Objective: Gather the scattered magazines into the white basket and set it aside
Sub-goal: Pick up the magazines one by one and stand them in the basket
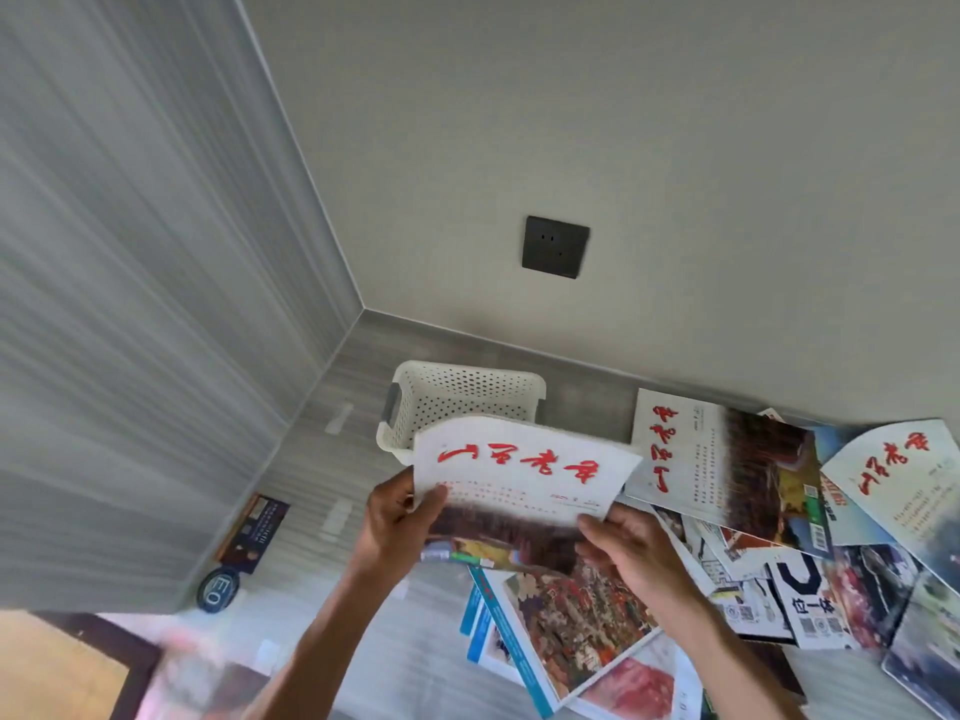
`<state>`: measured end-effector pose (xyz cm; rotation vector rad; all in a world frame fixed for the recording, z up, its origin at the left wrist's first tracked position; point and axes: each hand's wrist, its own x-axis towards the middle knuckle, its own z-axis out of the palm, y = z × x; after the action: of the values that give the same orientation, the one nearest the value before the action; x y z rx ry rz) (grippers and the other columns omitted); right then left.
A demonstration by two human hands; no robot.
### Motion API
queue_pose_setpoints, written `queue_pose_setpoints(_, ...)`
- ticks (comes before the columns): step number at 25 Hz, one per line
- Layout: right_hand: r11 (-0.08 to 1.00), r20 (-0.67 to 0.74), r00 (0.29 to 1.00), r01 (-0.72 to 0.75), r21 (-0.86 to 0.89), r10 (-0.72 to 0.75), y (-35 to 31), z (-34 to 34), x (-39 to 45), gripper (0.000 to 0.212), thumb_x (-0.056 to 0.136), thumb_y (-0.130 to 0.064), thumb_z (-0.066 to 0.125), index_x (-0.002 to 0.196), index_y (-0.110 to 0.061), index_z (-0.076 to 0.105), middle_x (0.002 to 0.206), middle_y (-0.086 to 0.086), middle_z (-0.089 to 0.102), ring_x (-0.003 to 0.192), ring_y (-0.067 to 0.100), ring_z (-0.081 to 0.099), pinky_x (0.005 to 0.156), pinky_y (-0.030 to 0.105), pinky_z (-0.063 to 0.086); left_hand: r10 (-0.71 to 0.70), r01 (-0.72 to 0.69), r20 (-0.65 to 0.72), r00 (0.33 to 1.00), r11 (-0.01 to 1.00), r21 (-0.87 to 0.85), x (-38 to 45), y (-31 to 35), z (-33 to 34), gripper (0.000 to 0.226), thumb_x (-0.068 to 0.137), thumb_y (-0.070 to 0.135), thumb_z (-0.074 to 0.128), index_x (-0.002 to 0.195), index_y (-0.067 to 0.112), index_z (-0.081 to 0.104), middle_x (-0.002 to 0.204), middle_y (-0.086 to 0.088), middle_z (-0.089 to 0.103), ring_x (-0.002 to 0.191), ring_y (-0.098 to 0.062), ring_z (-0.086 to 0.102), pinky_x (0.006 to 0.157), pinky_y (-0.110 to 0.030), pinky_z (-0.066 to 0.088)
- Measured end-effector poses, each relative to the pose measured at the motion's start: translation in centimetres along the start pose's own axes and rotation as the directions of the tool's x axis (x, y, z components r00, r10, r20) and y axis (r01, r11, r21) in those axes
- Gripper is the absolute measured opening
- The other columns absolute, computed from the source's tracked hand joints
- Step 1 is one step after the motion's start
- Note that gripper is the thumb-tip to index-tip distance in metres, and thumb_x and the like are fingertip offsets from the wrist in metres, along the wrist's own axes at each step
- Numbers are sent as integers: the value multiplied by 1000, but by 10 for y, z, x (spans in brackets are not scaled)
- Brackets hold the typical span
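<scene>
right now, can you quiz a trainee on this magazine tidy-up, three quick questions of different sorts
1. True or false: the held magazine is gripped by both the left hand and the right hand.
2. Where does the white basket stand? A) beyond the held magazine, near the wall B) on the pile at right
3. Fill in: the title lettering on the held magazine is ___.

Key: 1 true; 2 A; 3 red

A grey wood-grain table (332, 475) meets the walls at its far and left edges. A white perforated basket (457, 397) stands at its far middle. Scattered magazines (779, 537) overlap across the right side. A dark booklet (257, 532) and a round blue badge (218, 589) lie at the left edge.
</scene>
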<state>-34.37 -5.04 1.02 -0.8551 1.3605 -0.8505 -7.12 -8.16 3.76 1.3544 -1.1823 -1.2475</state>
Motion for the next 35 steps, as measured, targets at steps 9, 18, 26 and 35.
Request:
queue_pose_setpoints(9, 982, -42, 994, 98, -161, -106, -7, 115, 33, 21, 96, -11, 57, 104, -24, 70, 109, 1, 74, 94, 18, 71, 85, 40, 59, -1, 117, -281, 960, 910, 398, -8, -37, -87, 20, 91, 1, 59, 107, 9, 69, 89, 9, 73, 87, -7, 70, 67, -17, 50)
queue_pose_setpoints(18, 937, -228, 908, 341, -79, -350, -111, 99, 77, 25, 92, -14, 63, 79, -33, 73, 81, -9, 76, 70, 6, 71, 56, 15, 55, 285, -208, -231, 930, 929, 307, 84, 64, -99, 13, 84, 13, 65, 80, 26, 67, 78, 21, 72, 68, 10, 62, 63, -10, 49)
queue_pose_setpoints(26, 880, -469, 805, 130, -456, -362, -112, 91, 154, 17, 97, -24, 51, 95, -17, 66, 107, 6, 75, 79, 21, 69, 66, 30, 56, 104, -38, -144, 984, 915, 402, 199, 59, -45, 14, 95, 16, 57, 103, 17, 68, 102, -3, 73, 84, -20, 71, 79, -44, 61)
queue_pose_setpoints(35, 888, -359, 895, 81, -453, -265, -72, 71, 163, 19, 97, -22, 52, 106, -15, 67, 120, 5, 72, 84, 24, 71, 77, 48, 60, -4, 83, -163, 987, 873, 481, 196, 16, -37, 12, 95, 13, 56, 99, 16, 66, 107, -4, 73, 89, -17, 68, 70, -28, 57)
